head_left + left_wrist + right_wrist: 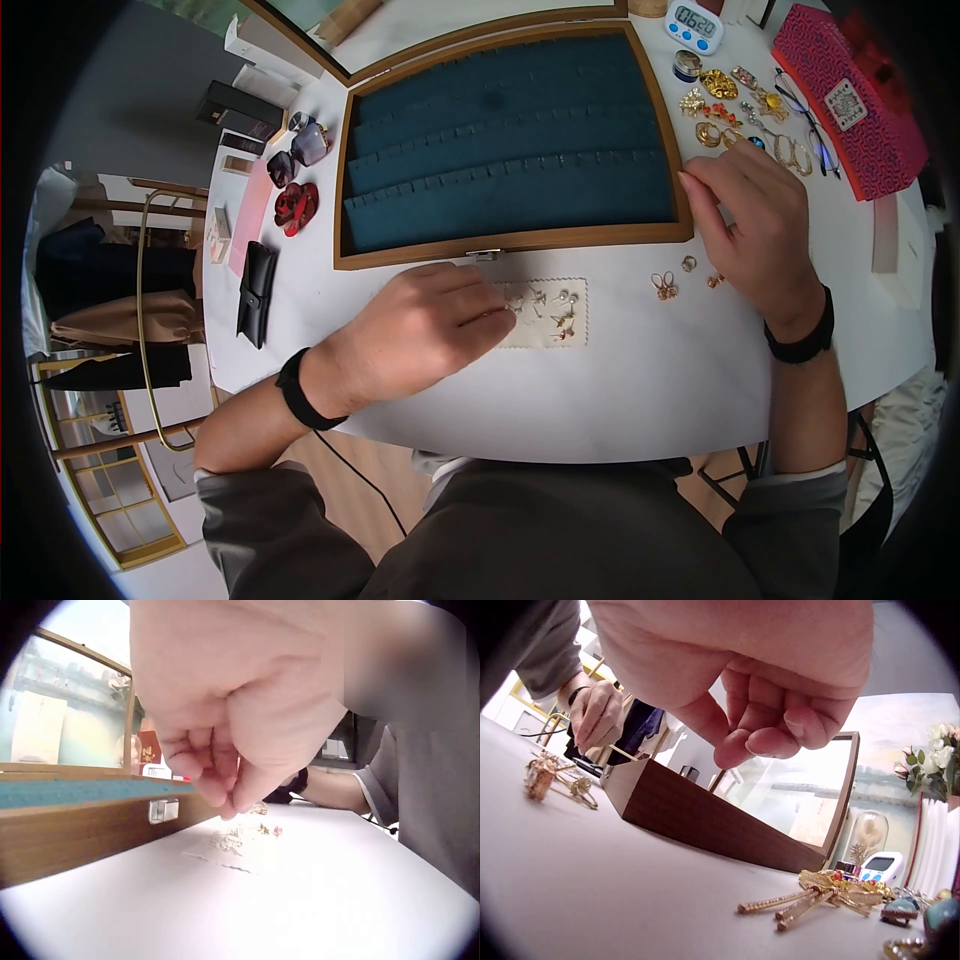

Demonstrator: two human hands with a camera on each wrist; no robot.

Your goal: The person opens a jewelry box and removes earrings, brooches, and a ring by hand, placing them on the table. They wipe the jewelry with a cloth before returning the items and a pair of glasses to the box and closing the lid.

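A cream card (570, 330) with a zigzag edge bears several small earrings (564, 322), below the wooden case's front edge. My left hand (425, 325) covers the card's left part, its fingers bent down; in the left wrist view, thumb and fingertips (229, 813) meet just above the earrings (228, 838), with no item visible between them. My right hand (755, 225) hovers beside the case's right edge, fingers curled; in the right wrist view, thumb and index finger (733, 750) touch, with nothing visible between them. Gold earrings (664, 287) and a ring (689, 263) lie below it.
The open case (500, 130) has a dark teal lining with slots. Gold jewellery (720, 84), eyeglasses (815, 130), a timer (694, 27) and a pink box (860, 110) lie at right. Sunglasses (298, 152), a red hair claw (296, 208) and a black pouch (257, 290) are at left.
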